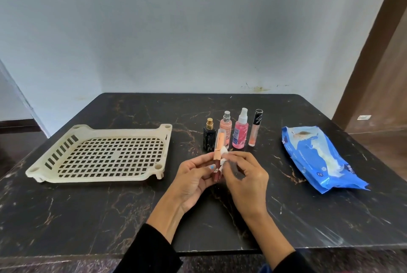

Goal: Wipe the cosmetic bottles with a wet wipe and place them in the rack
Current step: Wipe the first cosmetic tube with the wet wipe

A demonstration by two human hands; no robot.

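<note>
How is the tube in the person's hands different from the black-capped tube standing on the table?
The held tube has a rose-gold cap and dark reddish contents; the black-capped tube holds pale peach liquid. The held tube is gripped in the left hand and rubbed with a white wipe by the right hand; the black-capped tube stands untouched at the right end of the row. Both are slim and upright.

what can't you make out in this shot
All in the head view:
- Lower part of the lip gloss tube: covered by the left hand.
- Most of the wet wipe: bunched under the right hand, whose fingers are motion-blurred.
- Labels on the four standing bottles: too small to read.
- Print on the wipes pack: crumpled, angled away.
</note>
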